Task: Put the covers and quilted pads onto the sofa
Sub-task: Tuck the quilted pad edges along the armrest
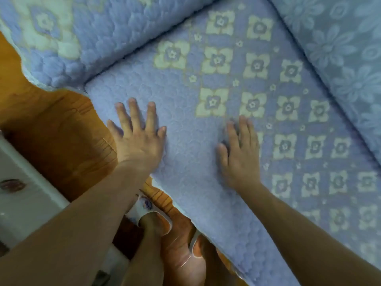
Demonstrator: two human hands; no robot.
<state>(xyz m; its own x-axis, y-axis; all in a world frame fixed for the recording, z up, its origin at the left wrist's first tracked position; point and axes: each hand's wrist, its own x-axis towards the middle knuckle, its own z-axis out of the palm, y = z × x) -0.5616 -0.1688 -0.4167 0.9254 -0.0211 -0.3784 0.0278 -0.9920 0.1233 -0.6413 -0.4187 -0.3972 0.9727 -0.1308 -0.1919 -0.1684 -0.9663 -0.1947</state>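
The sofa (68, 129) fills the view, its wooden frame showing bare at the left edge and front corner. Over the seat lies the big quilted pad (237, 83), blue with pale flower squares, spread flat and reaching from the arm on the left to the backrest on the right. A second pad (68, 38) drapes the arm, scalloped hem hanging over the wood. The backrest wears a woven cover (340, 48) with a daisy pattern.

Both hands are down on the seat pad. The left hand (137, 139) presses flat near the front corner, fingers spread wide, gripping nothing. The right hand (239, 153) lies flat further in, fingers straight and closer together, also holding nothing. It looks like smoothing work.

How will this pad handle? Judging by the puffy stitching and the way its hem droops over the front edge, it is soft, thick and floppy, light enough for two hands but prone to bunching. It probably drags rather than slides. The best hold looks to be the scalloped front hem or the corner by the left hand; pinch there and tug to square it.

Below, slippers (153, 217) stand on the floor.
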